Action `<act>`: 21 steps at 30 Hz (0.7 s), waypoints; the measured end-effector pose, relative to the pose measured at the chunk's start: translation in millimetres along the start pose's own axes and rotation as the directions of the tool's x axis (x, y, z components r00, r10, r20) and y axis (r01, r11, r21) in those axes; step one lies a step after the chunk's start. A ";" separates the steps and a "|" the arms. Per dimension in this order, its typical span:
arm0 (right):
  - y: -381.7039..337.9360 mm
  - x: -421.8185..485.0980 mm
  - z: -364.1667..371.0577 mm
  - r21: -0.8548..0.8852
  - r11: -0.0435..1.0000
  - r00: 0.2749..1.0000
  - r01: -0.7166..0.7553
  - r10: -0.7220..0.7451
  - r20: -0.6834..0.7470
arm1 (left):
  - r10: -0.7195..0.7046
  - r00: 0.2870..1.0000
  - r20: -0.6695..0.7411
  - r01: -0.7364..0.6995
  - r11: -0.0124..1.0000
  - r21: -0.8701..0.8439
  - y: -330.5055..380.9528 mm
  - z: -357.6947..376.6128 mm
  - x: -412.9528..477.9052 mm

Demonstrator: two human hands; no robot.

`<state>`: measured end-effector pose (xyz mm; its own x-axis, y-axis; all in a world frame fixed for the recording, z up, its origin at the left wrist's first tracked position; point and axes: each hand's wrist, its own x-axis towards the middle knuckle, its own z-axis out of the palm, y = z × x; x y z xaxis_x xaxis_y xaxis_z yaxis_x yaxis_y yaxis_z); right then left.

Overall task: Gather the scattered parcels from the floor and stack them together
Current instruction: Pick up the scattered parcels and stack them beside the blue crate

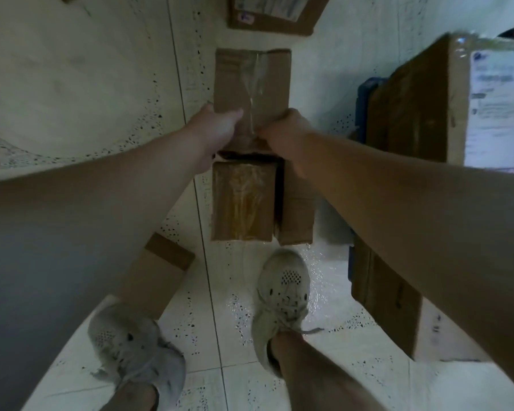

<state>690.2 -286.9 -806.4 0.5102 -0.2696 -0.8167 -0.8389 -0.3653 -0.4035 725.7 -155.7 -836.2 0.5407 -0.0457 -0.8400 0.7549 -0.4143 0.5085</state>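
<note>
A taped brown cardboard parcel (251,84) is held out in front of me above the tiled floor. My left hand (217,126) grips its near left edge, thumb on top. My right hand (285,126) grips its near right edge with curled fingers. Below it, a smaller taped parcel (242,200) lies on another brown box (297,215) on the floor. Behind my left leg lies a flat cardboard parcel (161,271). On the right stands a big box with a white label (428,108).
Another labelled parcel (276,13) lies at the top edge. A tall brown box (383,298) stands at the lower right with a blue item (365,96) behind the boxes. My two feet in grey sneakers (282,295) stand on white speckled tiles (72,84).
</note>
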 end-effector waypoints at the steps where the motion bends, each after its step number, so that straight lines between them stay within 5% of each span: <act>1: -0.8 -2.4 0.9 0.060 0.998 0.999 0.017 -0.015 -0.033 | 0.010 1.000 -0.010 -0.010 1.000 -0.020 3.6 -1.0 -1.2; 10: -56.5 -166.9 -12.5 0.508 0.851 0.990 0.130 -0.083 -0.114 | 0.193 0.968 -0.160 -0.212 0.971 -0.112 43.2 -77.3 -169.6; 21: -132.1 -508.7 -64.7 0.154 0.878 0.860 0.453 -0.384 -0.337 | 0.243 0.970 -0.028 -0.242 0.942 -0.231 127.8 -211.9 -502.9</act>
<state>553.8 -159.1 -311.0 0.8248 -0.3915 -0.4078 -0.5347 -0.3059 -0.7877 629.0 6.9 -308.7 0.7180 -0.1190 -0.6858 0.6659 -0.1698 0.7265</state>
